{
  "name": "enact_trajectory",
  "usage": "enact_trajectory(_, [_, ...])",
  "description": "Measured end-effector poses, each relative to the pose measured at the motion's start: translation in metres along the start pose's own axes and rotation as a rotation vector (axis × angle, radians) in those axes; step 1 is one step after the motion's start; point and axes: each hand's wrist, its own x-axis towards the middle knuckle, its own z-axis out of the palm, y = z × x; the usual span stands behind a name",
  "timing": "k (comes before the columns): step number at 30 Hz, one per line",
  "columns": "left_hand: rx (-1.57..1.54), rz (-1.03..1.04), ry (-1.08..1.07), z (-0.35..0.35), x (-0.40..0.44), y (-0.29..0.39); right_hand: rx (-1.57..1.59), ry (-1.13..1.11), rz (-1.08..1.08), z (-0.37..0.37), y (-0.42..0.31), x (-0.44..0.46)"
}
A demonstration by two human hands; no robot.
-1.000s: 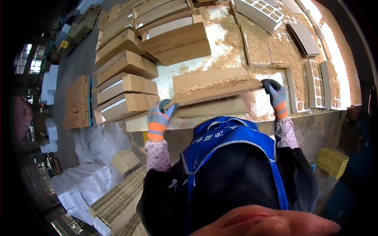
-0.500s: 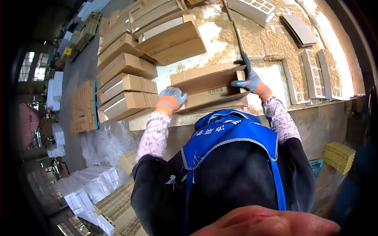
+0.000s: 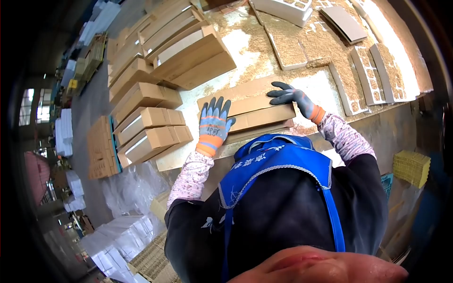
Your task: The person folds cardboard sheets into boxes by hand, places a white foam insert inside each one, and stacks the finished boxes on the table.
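A long brown cardboard box (image 3: 262, 116) lies in front of me on the worktable, its near panel facing up and its interior no longer showing. My left hand (image 3: 214, 121), in a grey-blue and orange work glove, rests flat over the box's left end with fingers stretched out. At the right end, my right hand (image 3: 293, 98) wears a matching glove; its fingers are extended and apart over the box's far edge. Neither hand is wrapped around anything. Another long cardboard panel or flap (image 3: 243, 92) lies just beyond the box.
Several cardboard boxes with white contents (image 3: 155, 120) stand in rows to the left. White blocks with straw-coloured fill (image 3: 368, 75) and a grey-brown flat board (image 3: 343, 23) lie to the right on the debris-strewn table (image 3: 174, 160). Plastic-wrapped white stacks (image 3: 118, 240) stand lower left.
The box was open with its inside showing; now its interior is covered. My left hand went from gripping its edge to lying flat, and my right hand came out from inside.
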Motion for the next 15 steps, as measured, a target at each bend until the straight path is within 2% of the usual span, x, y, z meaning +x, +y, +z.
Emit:
enact_trajectory(1, [-0.055, 0.027, -0.059, 0.004, 0.001, 0.002, -0.396, -0.084, -0.044, -0.002, -0.003, 0.000])
enact_trajectory(2, [0.229, 0.101, -0.075, 0.006, -0.002, 0.005, -0.533, -0.101, -0.114, -0.002, -0.003, -0.001])
enact_trajectory(3, [0.230, 0.114, -0.071, -0.005, -0.002, 0.009, -0.672, -0.115, -0.185, -0.001, -0.003, -0.001])
enact_trajectory(5, [-0.034, 0.077, -0.178, -0.023, -0.001, 0.017, -0.728, -0.090, -0.245, 0.002, -0.002, -0.001])
enact_trajectory(7, [-0.026, 0.102, -0.142, -0.021, 0.005, 0.016, -0.581, -0.079, -0.162, -0.004, 0.008, 0.001])
enact_trajectory(9, [-0.071, 0.044, -0.218, -0.014, 0.010, 0.011, -0.298, 0.456, 0.026, -0.004, 0.045, -0.001])
enact_trajectory(10, [-0.046, 0.089, -0.149, -0.019, 0.009, 0.011, -0.057, 0.719, 0.203, -0.019, 0.062, 0.008])
enact_trajectory(11, [-0.039, 0.094, -0.154, -0.020, 0.008, 0.009, 0.170, 0.958, 0.200, -0.039, 0.087, 0.017])
enact_trajectory(12, [-0.094, 0.038, -0.103, -0.022, 0.007, 0.005, 0.224, 1.097, 0.312, -0.064, 0.146, 0.010])
enact_trajectory(13, [-0.147, -0.018, -0.052, -0.023, 0.006, 0.002, 0.297, 1.220, 0.522, -0.084, 0.211, 0.002])
enact_trajectory(14, [-0.170, -0.148, -0.012, -0.023, 0.003, 0.001, 0.461, 1.327, 0.670, -0.085, 0.206, 0.009])
enact_trajectory(15, [-0.162, -0.144, -0.016, -0.015, -0.008, -0.006, 0.629, 1.425, 0.820, -0.086, 0.202, 0.015])
